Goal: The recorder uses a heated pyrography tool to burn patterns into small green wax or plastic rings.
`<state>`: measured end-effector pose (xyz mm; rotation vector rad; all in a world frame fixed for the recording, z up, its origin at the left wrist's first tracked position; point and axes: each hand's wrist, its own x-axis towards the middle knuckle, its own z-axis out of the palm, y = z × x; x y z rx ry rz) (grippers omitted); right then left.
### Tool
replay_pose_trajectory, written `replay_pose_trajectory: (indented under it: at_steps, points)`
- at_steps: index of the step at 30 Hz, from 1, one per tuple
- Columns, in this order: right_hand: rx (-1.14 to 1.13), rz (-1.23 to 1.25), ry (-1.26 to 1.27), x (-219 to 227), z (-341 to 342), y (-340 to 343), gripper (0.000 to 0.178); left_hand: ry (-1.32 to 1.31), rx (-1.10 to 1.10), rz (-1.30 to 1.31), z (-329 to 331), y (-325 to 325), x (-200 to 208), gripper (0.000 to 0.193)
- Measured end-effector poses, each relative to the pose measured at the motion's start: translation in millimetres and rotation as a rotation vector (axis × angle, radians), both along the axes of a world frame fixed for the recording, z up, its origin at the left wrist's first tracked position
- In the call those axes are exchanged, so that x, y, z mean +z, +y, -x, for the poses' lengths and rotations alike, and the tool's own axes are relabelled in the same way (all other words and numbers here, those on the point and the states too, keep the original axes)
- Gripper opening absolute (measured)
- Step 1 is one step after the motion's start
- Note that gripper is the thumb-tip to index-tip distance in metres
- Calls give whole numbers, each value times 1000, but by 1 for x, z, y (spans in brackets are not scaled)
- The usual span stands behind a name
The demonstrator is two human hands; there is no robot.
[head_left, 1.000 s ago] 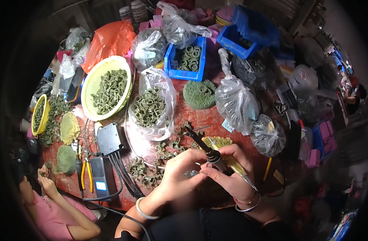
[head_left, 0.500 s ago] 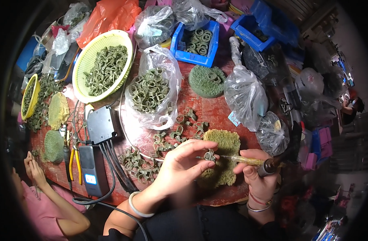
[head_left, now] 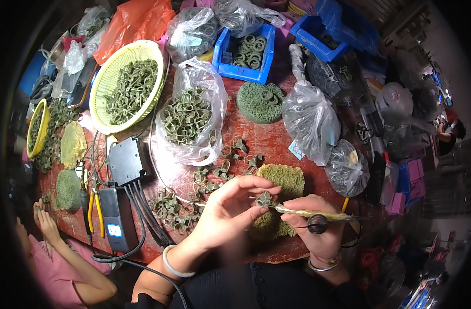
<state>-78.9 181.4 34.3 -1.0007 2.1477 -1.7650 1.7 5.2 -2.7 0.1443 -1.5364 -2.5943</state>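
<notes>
Between thumb and fingers, my left hand (head_left: 235, 206) pinches a small dark-green ring (head_left: 264, 199) with a raised, angular top. My right hand (head_left: 317, 232) grips a slim tool wrapped in yellowish film (head_left: 317, 211), its tip at the ring; whether they touch I cannot tell. A dark, round-ended handle (head_left: 317, 224) also shows in that hand, and I cannot tell whether it belongs to a second tool. Below both hands lies a rough yellow-green sponge-like pad (head_left: 282, 179), partly covered by them. More such rings (head_left: 176, 211) are scattered on the red table left of my left hand.
Rings fill a yellow basket (head_left: 158, 87) and an open plastic bag (head_left: 220, 116). Behind are a blue bin (head_left: 269, 72) and a round green pad (head_left: 258, 105). Tied bags (head_left: 312, 118) stand right. A black box (head_left: 127, 160) with cables and yellow-handled pliers (head_left: 91, 211) lie left, near another person's hands (head_left: 46, 224).
My right hand has turned and shifted slightly left, so the tool lies flatter and the dark handle end faces up. The ring in my left hand has turned and moved slightly left.
</notes>
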Motion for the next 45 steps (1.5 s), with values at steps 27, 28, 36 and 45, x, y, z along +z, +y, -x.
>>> replay_pose_trajectory:
  at_steps: [27, 28, 36, 45]
  points:
    - [-249, -622, 497, 2, 5, 48, 35, 12, -32, -236, -2, -9, -5, 48]
    - [-250, -622, 495, 1, 5, 48, 35, 10, -34, -235, -3, -8, -5, 48]
    - [-210, -324, 291, -7, 0, 36, 31, -62, -38, -151, -3, -11, -10, 37]
    - [-170, -301, 313, -20, 0, 31, 30, -85, 50, -274, -2, -13, -6, 30]
